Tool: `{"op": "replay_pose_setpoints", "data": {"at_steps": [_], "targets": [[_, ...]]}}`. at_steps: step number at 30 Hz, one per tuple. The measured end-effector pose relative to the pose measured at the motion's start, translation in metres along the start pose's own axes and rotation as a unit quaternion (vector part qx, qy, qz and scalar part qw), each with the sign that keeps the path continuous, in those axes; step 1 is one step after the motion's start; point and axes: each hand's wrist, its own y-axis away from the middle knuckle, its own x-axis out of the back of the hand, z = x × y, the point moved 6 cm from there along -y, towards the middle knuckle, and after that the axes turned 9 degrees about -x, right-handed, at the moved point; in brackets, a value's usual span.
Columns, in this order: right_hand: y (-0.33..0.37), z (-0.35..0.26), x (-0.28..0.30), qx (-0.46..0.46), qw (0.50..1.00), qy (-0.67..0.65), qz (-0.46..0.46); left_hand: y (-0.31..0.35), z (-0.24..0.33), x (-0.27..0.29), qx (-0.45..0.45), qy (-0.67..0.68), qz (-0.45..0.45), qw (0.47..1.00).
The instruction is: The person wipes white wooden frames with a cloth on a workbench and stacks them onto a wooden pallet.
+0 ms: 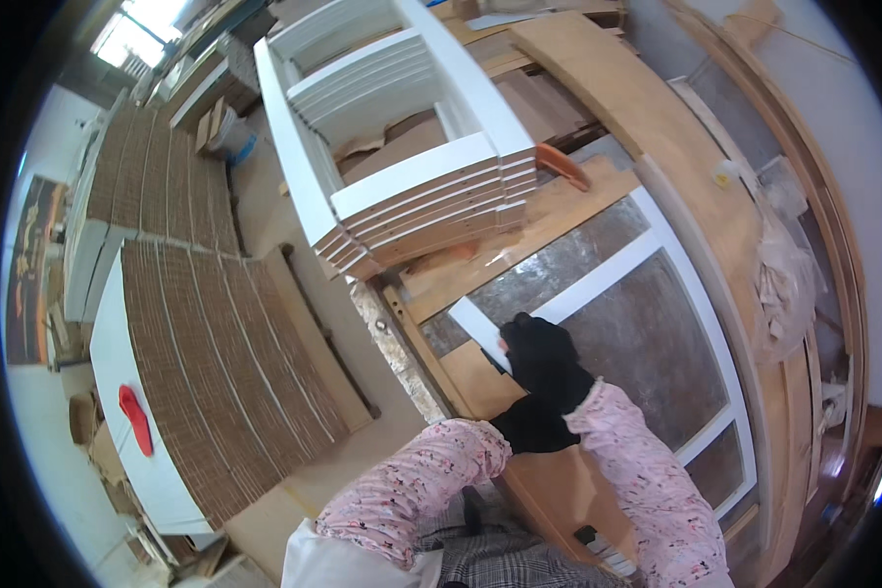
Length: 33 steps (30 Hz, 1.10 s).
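Observation:
Both my hands wear black gloves, and pink patterned sleeves cover my forearms. My right hand [539, 355] is curled at a short white strip [474, 321], with a fingertip showing at the strip's edge. My left hand [535, 425] lies just below it, against the right wrist, and its fingers are hidden. The white strip meets a longer white rail [603, 276], which joins a long white side piece [704, 328] on the right. They lie on a worn grey-brown worktop [647, 338]. A small dark edge beside the strip is too small to name.
A stack of white frames [416, 176] stands on the bench beyond my hands, with an orange handle-like tool [563, 167] beside it. At left are stacked brown-edged panels [225, 363] with a red object [135, 419] on top. A long wooden board [608, 83] borders the worktop.

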Motion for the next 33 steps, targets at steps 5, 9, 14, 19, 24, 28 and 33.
{"op": "replay_pose_setpoints", "data": {"at_steps": [5, 9, 14, 19, 24, 28, 33], "targets": [[-0.001, -0.003, -0.003, -0.025, 0.997, 0.056, -0.036, -0.005, 0.036, 0.047, -0.152, -0.037, 0.032, 0.987], [0.067, 0.077, 0.075, -0.13, 0.986, -0.021, 0.099, -0.046, 0.07, 0.055, -0.192, -0.127, -0.108, 0.967], [0.235, 0.143, 0.17, -0.321, 0.866, -0.333, 0.193, -0.142, 0.115, 0.032, -0.241, -0.203, -0.17, 0.934], [0.427, 0.127, 0.121, -0.451, 0.736, -0.406, 0.3, -0.271, 0.151, -0.022, -0.352, -0.282, -0.077, 0.889], [0.567, 0.075, 0.072, -0.539, 0.574, -0.513, 0.343, -0.314, 0.158, -0.064, -0.296, -0.317, -0.161, 0.887], [0.58, 0.054, 0.064, -0.547, 0.526, -0.52, 0.393, -0.321, 0.154, -0.051, -0.258, -0.357, -0.227, 0.868], [0.598, 0.046, 0.072, -0.556, 0.552, -0.419, 0.459, -0.3, 0.277, 0.012, -0.412, -0.332, -0.246, 0.812]]}}
